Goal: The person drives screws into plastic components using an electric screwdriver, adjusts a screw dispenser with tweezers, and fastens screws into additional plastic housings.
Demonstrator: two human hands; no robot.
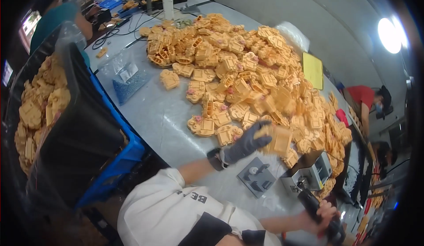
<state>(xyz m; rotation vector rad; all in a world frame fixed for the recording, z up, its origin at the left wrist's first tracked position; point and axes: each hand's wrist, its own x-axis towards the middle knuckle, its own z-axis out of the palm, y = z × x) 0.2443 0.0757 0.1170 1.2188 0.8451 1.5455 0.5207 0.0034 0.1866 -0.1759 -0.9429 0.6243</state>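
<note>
My left hand [244, 149], in a dark grey glove, grips a light-orange plastic housing [279, 141] at the near edge of a big heap of like housings [247, 78]. Motion blurs the held piece a little. My right hand [324, 218], ungloved, is wrapped round a black handheld tool that looks like an electric screwdriver [310, 202]; its tip points at a small metal box-shaped device [311, 174]. Between my hands, a grey fixture block [256, 176] lies on the table with nothing seated on it.
At the left stands a blue crate [132, 151] lined with a black bag, full of housings. A clear bag of small screw-like pieces [129, 80] lies near it. A yellow sheet [312, 70] stands behind the heap. Co-workers are at far left [57, 20] and right [360, 98].
</note>
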